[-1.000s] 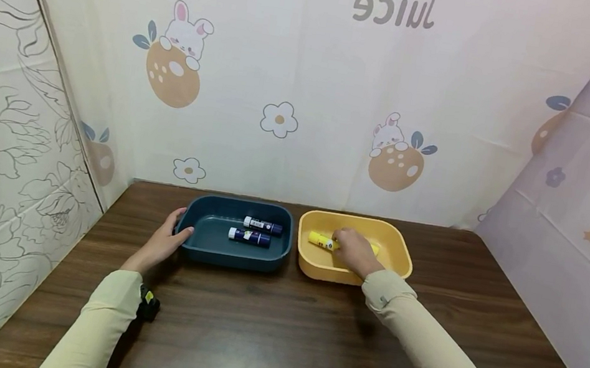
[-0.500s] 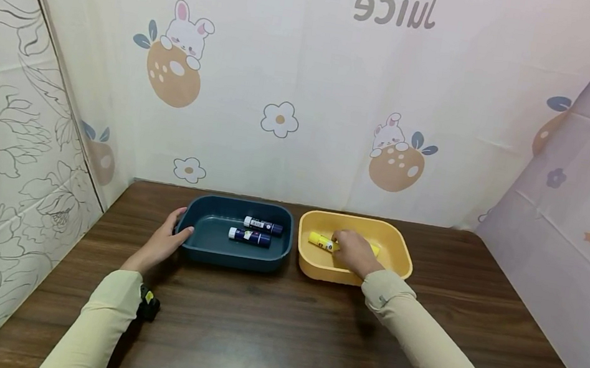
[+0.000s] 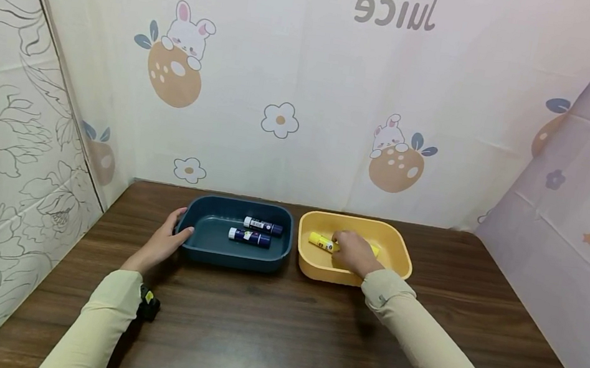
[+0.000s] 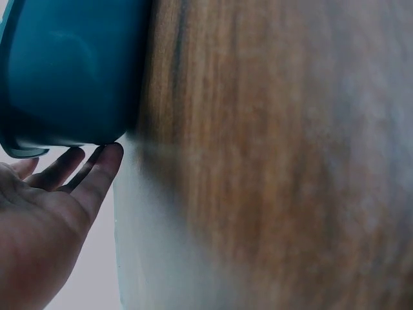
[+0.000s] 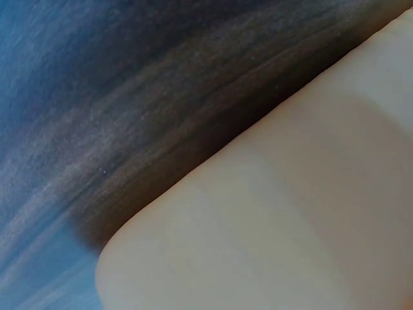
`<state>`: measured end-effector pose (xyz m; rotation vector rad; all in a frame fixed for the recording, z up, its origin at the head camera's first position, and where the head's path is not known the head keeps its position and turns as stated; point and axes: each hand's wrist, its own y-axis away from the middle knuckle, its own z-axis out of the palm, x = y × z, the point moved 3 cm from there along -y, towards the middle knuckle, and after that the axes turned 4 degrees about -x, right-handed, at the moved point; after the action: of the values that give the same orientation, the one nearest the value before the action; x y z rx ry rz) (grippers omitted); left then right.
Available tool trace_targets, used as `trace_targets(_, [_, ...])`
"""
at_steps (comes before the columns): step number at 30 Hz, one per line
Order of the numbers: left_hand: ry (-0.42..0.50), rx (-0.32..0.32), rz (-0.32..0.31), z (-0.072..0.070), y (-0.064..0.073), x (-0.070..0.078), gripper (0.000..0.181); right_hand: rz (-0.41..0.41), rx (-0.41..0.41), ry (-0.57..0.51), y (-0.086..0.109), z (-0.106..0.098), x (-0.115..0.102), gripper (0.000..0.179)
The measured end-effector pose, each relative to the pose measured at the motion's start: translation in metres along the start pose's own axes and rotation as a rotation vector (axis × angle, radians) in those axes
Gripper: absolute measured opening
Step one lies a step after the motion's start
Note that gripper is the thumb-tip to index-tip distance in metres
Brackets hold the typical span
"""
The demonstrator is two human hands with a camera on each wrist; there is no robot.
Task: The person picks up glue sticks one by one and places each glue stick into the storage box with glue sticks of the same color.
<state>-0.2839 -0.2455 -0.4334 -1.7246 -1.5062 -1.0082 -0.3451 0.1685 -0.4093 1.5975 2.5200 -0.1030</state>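
In the head view my left hand point(image 3: 159, 243) holds the left end of a dark teal tray point(image 3: 233, 260), thumb over the rim. Its fingers press the tray's outer wall in the left wrist view. Two navy glue sticks with white ends, the front one point(image 3: 249, 237) and the rear one point(image 3: 263, 225), lie in that tray. My right hand point(image 3: 355, 254) reaches into a yellow tray point(image 3: 327, 273) and grips a yellow glue stick point(image 3: 321, 242), its fingertips partly hidden. More yellow point(image 3: 375, 250) shows beyond the hand; whether it is a second stick I cannot tell.
Both trays stand side by side near the back edge of a dark wooden table point(image 3: 251, 335), close to a patterned curtain point(image 3: 299, 71). A small black device point(image 3: 148, 305) sits at the left wrist. The yellow tray's wall point(image 5: 258, 226) fills much of the right wrist view.
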Motion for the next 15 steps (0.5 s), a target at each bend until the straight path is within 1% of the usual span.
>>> trace_targets(9, [-0.007,-0.013,-0.003,0.0,-0.002,-0.003,0.065,0.015,0.011,0.02,0.004,-0.007,0.005,0.03])
trace_targets(13, [-0.017,-0.013,0.001,-0.002,0.0,-0.003,0.066,-0.013,0.033,0.03,0.009,-0.014,0.008,0.032])
trace_targets(15, [-0.024,-0.013,0.004,-0.003,0.001,-0.002,0.066,-0.036,0.06,0.029,0.012,-0.018,0.008,0.033])
